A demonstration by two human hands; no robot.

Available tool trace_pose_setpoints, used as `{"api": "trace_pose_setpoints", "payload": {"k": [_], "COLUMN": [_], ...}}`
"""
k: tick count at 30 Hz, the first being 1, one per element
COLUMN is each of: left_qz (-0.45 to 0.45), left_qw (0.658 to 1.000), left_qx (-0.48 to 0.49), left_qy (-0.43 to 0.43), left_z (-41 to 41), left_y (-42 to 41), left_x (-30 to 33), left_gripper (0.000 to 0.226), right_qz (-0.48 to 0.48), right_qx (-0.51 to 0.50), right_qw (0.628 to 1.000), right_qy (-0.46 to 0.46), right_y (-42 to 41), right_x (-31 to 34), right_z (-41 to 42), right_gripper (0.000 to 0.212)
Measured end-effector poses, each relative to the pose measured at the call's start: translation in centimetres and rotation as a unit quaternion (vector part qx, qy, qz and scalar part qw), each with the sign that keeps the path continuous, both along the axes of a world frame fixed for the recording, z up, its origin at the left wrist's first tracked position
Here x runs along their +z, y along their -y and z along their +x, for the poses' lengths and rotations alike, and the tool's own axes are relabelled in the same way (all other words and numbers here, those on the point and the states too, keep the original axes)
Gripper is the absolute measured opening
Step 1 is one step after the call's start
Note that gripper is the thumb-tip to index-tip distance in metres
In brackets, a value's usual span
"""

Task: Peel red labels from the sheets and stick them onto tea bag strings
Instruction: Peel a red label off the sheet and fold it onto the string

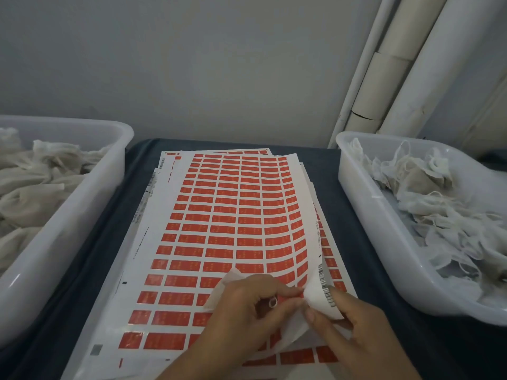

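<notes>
A stack of white sheets point(227, 215) printed with rows of red labels lies on the dark table between two tubs. My left hand point(247, 316) grips a white tea bag point(227, 286) against the top sheet, fingers curled round it. My right hand point(354, 322) pinches the lower right edge of the top sheet point(321, 300) and curls it upward, so its white underside and barcode strip show. The fingertips of both hands meet at that curled edge. Whether a label is held between them I cannot tell.
A translucent plastic tub point(90, 187) at the left is filled with tea bags. A second tub point(365, 204) at the right holds a looser heap of tea bags with strings. Cardboard tubes point(406, 67) lean against the wall at the back right.
</notes>
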State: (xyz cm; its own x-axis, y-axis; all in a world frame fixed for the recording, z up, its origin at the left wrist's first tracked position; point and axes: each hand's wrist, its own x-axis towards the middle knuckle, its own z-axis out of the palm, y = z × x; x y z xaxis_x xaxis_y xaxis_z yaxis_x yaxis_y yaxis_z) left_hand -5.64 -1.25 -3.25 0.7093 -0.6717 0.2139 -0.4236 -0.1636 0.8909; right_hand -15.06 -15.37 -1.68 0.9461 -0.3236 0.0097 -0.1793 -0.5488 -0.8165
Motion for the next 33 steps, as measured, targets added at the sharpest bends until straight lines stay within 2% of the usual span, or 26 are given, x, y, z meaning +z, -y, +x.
{"api": "trace_pose_setpoints", "payload": {"k": [4, 6, 11, 14, 17, 19, 21, 22, 23, 25, 27, 30, 33], "left_qz": [0.016, 0.016, 0.008, -0.011, -0.050, -0.094, -0.119, -0.125, -0.130, -0.132, -0.123, -0.098, -0.090], "left_qw": [0.997, 0.997, 0.999, 0.996, 0.983, 0.968, 0.960, 0.960, 0.962, 0.968, 0.975, 0.977, 0.973], "left_qx": [-0.008, -0.009, 0.028, 0.088, 0.154, 0.182, 0.198, 0.202, 0.204, 0.202, 0.184, 0.161, 0.167], "left_qy": [0.069, 0.069, 0.013, 0.000, -0.084, -0.144, -0.160, -0.148, -0.128, -0.064, 0.019, 0.099, 0.130], "left_z": [0.0, 0.1, 0.0, -0.1, 0.4, 0.8, 0.8, 0.7, 0.6, 0.3, 0.3, 0.4, 0.7], "left_y": [-0.2, -0.3, -0.1, 0.0, -0.3, -0.6, -0.7, -0.8, -0.8, -0.9, -1.2, -1.7, -1.8], "left_x": [-0.2, -0.1, 0.1, -0.1, 0.0, 0.3, 0.7, 0.8, 1.0, 1.4, 1.5, 1.4, 1.0], "left_gripper": [0.023, 0.019, 0.006, 0.025, 0.021, 0.019, 0.017, 0.015, 0.011, 0.006, 0.006, 0.010, 0.013], "right_qz": [-0.048, -0.048, 0.019, 0.088, 0.131, 0.122, 0.020, -0.048, -0.074, -0.003, 0.061, 0.070, 0.106], "right_qx": [0.016, 0.016, 0.003, -0.024, -0.065, -0.089, -0.118, -0.138, -0.148, -0.131, -0.078, -0.020, 0.024], "right_qw": [0.999, 0.999, 0.999, 0.993, 0.986, 0.984, 0.988, 0.986, 0.985, 0.991, 0.994, 0.993, 0.987], "right_qy": [-0.008, -0.015, -0.046, -0.069, -0.078, -0.098, -0.100, -0.075, -0.043, -0.006, -0.046, -0.097, -0.115], "right_y": [-0.2, -0.3, -0.1, 0.2, 0.9, 1.3, 1.5, 1.5, 1.4, 0.5, -0.6, -1.2, -0.8], "right_x": [0.0, 0.2, 0.4, 0.2, 0.2, 0.6, 0.7, 0.9, 1.3, 2.7, 3.3, 3.4, 3.3], "right_z": [0.0, 0.2, 0.2, -0.1, -0.7, -0.9, -1.0, -0.9, -0.5, 0.8, 2.4, 5.2, 7.0], "right_gripper": [0.022, 0.020, 0.023, 0.030, 0.041, 0.049, 0.063, 0.064, 0.057, 0.047, 0.051, 0.046, 0.025]}}
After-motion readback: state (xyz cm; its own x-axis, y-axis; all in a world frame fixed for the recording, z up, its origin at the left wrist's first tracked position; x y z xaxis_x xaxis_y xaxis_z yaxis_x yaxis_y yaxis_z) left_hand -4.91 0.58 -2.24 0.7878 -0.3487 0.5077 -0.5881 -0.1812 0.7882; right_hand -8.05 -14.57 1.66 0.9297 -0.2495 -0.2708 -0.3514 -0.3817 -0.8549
